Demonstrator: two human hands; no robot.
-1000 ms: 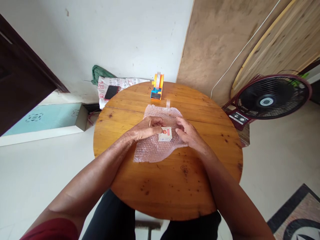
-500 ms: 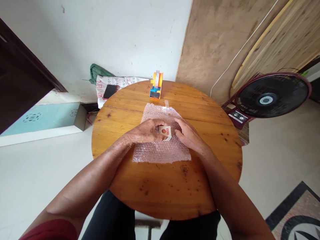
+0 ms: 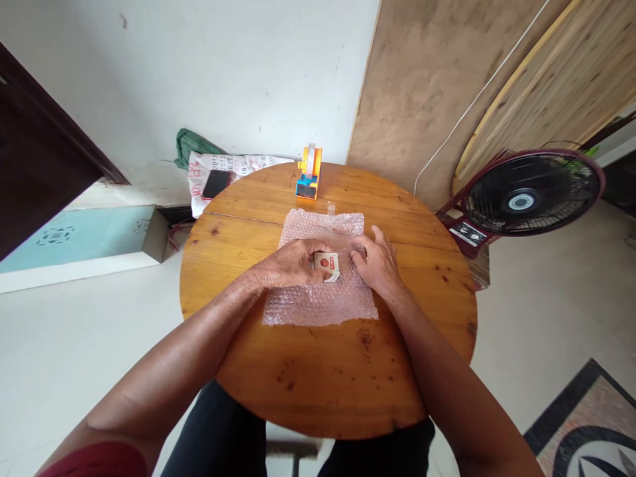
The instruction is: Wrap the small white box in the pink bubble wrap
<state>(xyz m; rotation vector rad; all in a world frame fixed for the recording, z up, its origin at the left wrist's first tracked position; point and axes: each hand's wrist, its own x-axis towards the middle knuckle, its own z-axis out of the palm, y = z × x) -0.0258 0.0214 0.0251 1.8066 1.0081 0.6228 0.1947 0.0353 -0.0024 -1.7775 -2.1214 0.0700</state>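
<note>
My left hand (image 3: 298, 262) is closed around a small whitish carton (image 3: 328, 264) with a red mark, its thumb and fingers gripping the sides. Beneath it a sheet of clear bubble wrap (image 3: 318, 308) lies spread on the round wooden table (image 3: 318, 371). My right hand (image 3: 376, 262) rests at the right edge of the wrap, fingers apart, with the thumb side facing the box. Its fingertips partly hide that edge of the sheet.
An orange and blue tape dispenser (image 3: 309, 173) stands at the table's far edge. A short strip of tape (image 3: 330, 208) shows just beyond the wrap. Behind the table's left edge are a phone (image 3: 216, 184) and a printed sack (image 3: 196, 173). A fan (image 3: 521, 201) stands to the right.
My right hand has moved slightly right, away from the box, and its fingers have spread. The wrap's far right corner now lies farther out. The left hand keeps its hold on the carton.
</note>
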